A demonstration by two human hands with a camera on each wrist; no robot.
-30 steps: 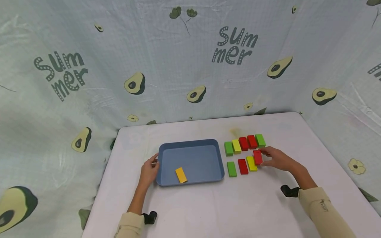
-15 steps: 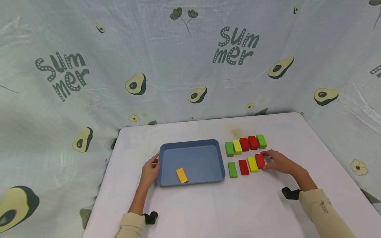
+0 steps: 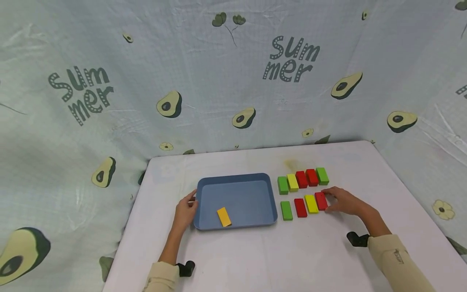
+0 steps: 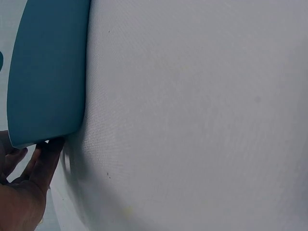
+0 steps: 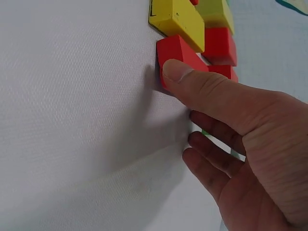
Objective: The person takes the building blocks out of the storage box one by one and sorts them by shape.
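Red block (image 3: pixel 321 201) lies at the right end of the front row of blocks. My right hand (image 3: pixel 344 201) holds it by its ends, thumb on the near end; the right wrist view hides the forefinger's contact behind the thumb. Beside it come a yellow block (image 3: pixel 311 204), another red block (image 3: pixel 300 207) and, after a gap, a green block (image 3: pixel 286 210). My left hand (image 3: pixel 185 211) touches the left side of a blue-grey tray (image 3: pixel 251 201) with fairly straight fingers. One orange-yellow block (image 3: pixel 224 217) lies slanted inside the tray, near its front wall.
Behind the front row stands a second row: a green block (image 3: pixel 282 185), a yellow block (image 3: pixel 292 183), two red blocks and a green block (image 3: pixel 322 176) at the right end. A patterned cloth (image 3: pixel 204 81) hangs behind the white-covered table (image 3: pixel 255 259).
My right hand has lowered the red block and set it to the right of the yellow one, closing up the row. The left hand stays at the tray.
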